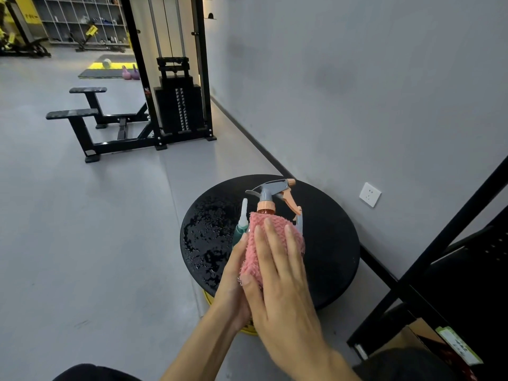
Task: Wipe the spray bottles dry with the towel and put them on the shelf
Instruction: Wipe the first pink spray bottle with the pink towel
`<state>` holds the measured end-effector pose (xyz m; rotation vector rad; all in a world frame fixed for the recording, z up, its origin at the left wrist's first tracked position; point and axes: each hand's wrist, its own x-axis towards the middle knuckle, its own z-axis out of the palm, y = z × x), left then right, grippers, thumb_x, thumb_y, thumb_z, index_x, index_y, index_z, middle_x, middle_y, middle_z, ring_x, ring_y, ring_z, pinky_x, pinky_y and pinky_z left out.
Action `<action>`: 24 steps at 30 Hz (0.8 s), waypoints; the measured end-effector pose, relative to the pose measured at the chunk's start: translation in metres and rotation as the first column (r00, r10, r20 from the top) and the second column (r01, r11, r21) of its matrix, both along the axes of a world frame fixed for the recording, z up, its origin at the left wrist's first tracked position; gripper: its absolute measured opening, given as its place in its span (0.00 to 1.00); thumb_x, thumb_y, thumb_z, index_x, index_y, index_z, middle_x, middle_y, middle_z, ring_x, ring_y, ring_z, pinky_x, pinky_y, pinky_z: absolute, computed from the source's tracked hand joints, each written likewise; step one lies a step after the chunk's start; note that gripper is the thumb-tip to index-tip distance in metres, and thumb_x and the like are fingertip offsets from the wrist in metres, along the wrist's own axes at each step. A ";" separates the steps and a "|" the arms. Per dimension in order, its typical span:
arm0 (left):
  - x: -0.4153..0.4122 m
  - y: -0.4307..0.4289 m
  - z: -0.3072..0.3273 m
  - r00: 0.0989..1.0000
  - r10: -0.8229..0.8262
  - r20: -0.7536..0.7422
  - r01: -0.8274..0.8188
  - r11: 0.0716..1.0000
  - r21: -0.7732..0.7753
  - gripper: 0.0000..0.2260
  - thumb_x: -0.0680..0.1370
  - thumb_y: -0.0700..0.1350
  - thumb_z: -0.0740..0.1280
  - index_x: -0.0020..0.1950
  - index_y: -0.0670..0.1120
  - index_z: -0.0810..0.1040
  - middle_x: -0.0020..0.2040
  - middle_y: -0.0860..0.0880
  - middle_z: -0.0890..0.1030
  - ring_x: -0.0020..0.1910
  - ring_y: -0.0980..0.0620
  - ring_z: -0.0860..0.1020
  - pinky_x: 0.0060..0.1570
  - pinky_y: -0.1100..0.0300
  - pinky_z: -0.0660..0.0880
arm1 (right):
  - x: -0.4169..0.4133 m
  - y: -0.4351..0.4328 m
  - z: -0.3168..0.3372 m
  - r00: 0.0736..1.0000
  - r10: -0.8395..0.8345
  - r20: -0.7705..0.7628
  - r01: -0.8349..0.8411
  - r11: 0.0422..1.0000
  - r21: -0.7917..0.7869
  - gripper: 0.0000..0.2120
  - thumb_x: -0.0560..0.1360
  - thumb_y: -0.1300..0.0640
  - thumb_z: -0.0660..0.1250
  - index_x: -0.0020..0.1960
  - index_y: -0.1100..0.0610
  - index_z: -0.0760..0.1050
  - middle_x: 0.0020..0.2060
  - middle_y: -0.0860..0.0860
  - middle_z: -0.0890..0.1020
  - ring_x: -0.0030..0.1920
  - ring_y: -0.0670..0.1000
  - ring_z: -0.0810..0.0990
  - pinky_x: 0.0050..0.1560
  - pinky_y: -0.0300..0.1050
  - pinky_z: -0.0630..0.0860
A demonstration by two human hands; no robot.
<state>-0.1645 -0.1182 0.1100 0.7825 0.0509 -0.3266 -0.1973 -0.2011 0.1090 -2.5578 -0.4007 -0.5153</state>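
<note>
While the left hand (232,279) grips the spray bottle (268,192) (towel-wrapped), the right hand (277,292) presses flat-fingered on the pink towel (277,220).

Grey wall (357,78) with socket (370,194), grey floor (82,215), black weight machine (178,111) behind.

Both forearms reach forward, hands meeting. Right hand (277,276) lies flat on top, fingers straight and spread; left hand (233,273) cups from beneath, gripping the towel (251,259).
</note>
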 end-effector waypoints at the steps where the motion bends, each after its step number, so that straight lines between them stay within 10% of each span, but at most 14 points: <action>1: 0.000 0.000 0.000 1.000 0.011 -0.010 -0.010 1.000 0.018 0.20 0.76 0.53 0.58 0.55 0.43 0.83 0.54 0.43 0.84 0.51 0.51 0.83 0.43 0.61 0.80 | 0.005 -0.002 0.002 1.000 0.000 0.012 -0.001 1.000 0.006 0.28 0.81 0.43 0.36 0.79 0.49 0.42 0.79 0.43 0.45 0.79 0.50 0.41 0.76 0.54 0.49; 8: -0.002 -0.003 -0.006 0.998 -0.047 0.028 0.043 0.988 0.147 0.18 0.73 0.59 0.59 0.46 0.54 0.86 0.42 0.50 0.85 0.38 0.52 0.83 0.35 0.54 0.78 | 0.043 -0.015 0.031 0.993 0.011 -0.118 0.007 0.989 0.148 0.24 0.83 0.46 0.42 0.77 0.43 0.40 0.76 0.36 0.40 0.74 0.39 0.31 0.78 0.45 0.42; 12: -0.001 -0.001 -0.004 1.000 0.021 -0.005 -0.021 0.995 0.099 0.19 0.78 0.56 0.57 0.59 0.51 0.82 0.57 0.46 0.83 0.55 0.51 0.82 0.42 0.58 0.80 | 0.021 -0.007 0.020 0.997 -0.020 -0.076 0.024 0.998 0.054 0.26 0.83 0.46 0.41 0.76 0.42 0.31 0.75 0.36 0.34 0.75 0.41 0.30 0.75 0.47 0.37; 17: 0.000 0.002 -0.004 0.999 0.003 0.035 -0.003 1.000 0.007 0.20 0.77 0.53 0.58 0.52 0.42 0.84 0.49 0.42 0.85 0.47 0.50 0.84 0.40 0.61 0.80 | -0.002 -0.001 -0.007 1.000 -0.003 0.005 0.003 0.997 -0.073 0.31 0.78 0.49 0.51 0.79 0.53 0.49 0.79 0.48 0.53 0.78 0.57 0.50 0.73 0.59 0.57; 21: 0.001 -0.001 -0.003 0.998 0.055 -0.037 -0.053 0.997 0.062 0.23 0.76 0.56 0.59 0.63 0.44 0.78 0.59 0.42 0.82 0.57 0.49 0.81 0.47 0.60 0.80 | 0.010 -0.004 -0.002 1.000 0.004 0.031 -0.002 0.998 -0.068 0.29 0.80 0.53 0.47 0.79 0.50 0.42 0.79 0.42 0.43 0.79 0.51 0.40 0.75 0.51 0.45; 24: 0.003 -0.003 -0.006 1.000 0.029 -0.001 -0.028 0.993 0.117 0.18 0.77 0.57 0.58 0.54 0.53 0.84 0.55 0.46 0.84 0.52 0.50 0.83 0.40 0.57 0.81 | 0.029 -0.009 0.017 1.000 0.021 -0.005 -0.021 0.997 0.071 0.25 0.82 0.47 0.40 0.78 0.45 0.41 0.77 0.37 0.39 0.77 0.44 0.34 0.77 0.45 0.40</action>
